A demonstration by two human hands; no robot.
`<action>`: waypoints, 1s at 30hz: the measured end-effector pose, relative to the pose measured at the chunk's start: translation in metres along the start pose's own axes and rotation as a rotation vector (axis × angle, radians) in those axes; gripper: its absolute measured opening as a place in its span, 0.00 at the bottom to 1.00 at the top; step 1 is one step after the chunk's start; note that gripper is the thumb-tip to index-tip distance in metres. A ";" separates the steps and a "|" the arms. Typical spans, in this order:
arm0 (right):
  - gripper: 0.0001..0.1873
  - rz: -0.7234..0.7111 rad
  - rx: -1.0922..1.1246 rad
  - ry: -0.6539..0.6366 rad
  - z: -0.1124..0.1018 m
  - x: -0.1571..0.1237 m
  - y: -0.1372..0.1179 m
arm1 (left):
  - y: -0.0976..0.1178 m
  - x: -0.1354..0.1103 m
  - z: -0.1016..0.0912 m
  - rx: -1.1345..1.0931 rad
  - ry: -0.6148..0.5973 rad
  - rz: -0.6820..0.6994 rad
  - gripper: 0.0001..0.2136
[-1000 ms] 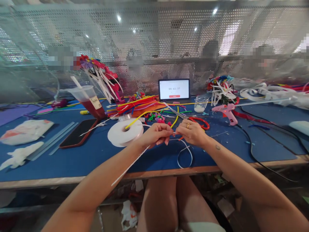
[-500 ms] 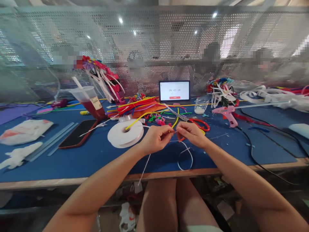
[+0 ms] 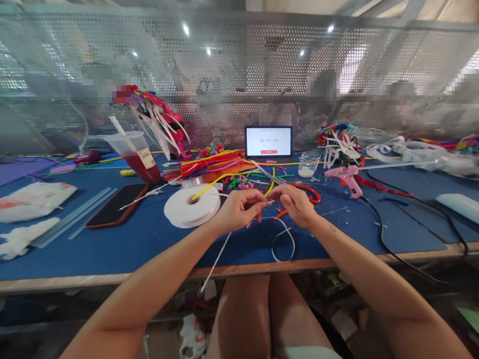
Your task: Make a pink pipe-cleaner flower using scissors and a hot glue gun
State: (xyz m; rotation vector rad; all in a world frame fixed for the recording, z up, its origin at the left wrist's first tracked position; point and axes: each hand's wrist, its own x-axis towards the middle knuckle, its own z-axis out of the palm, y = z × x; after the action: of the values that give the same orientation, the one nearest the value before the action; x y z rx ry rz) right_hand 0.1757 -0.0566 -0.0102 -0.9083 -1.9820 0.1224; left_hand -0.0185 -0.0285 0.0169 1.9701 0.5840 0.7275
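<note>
A narrow white ribbon [image 3: 219, 262] is pinched in the left hand [image 3: 238, 212], closed around it with the fingertips [image 3: 259, 200] drawn together; one length hangs down past the wrist towards the front edge of the desk [image 3: 112, 279], while a short end pokes out towards the right hand [image 3: 295, 205]. The right hand is curled, with thumb and forefinger brought together just beside that end; whether it grips anything cannot be told. A ribbon loop [image 3: 282, 247] lies on the desk directly below the hands, and a short orange pipe cleaner [image 3: 280, 214] is seen under the right hand. Just left of the left hand sits a white ribbon roll [image 3: 190, 208]. Red-handled scissors [image 3: 307, 193] lie beyond the right hand, their blades pointing back towards a bundle of pipe cleaners [image 3: 205, 165]. Further right is a pink hot glue gun [image 3: 348, 177] with a black cord. To the left are a phone [image 3: 116, 205], clear glue sticks [image 3: 75, 217] and a plastic cup [image 3: 134, 154] holding red liquid. A tablet [image 3: 268, 141] showing a timer stands at the back of the desk.
</note>
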 end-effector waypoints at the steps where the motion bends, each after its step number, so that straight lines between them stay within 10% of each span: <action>1: 0.24 0.083 0.082 -0.006 0.000 0.000 0.000 | 0.000 -0.001 0.000 0.029 0.017 0.020 0.07; 9: 0.18 0.275 0.425 -0.074 0.002 0.002 -0.004 | 0.004 -0.003 0.003 0.203 0.081 0.131 0.05; 18: 0.13 0.100 0.015 0.144 -0.007 0.004 -0.009 | -0.004 0.001 0.005 0.007 0.055 0.023 0.13; 30: 0.13 0.157 0.052 0.178 -0.023 0.009 0.008 | -0.012 -0.001 0.004 0.305 0.048 0.145 0.13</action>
State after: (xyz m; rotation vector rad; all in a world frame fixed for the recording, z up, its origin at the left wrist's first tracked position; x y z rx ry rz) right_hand 0.1959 -0.0509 0.0058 -1.0053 -1.7357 0.1753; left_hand -0.0174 -0.0257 0.0045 2.3010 0.6137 0.8145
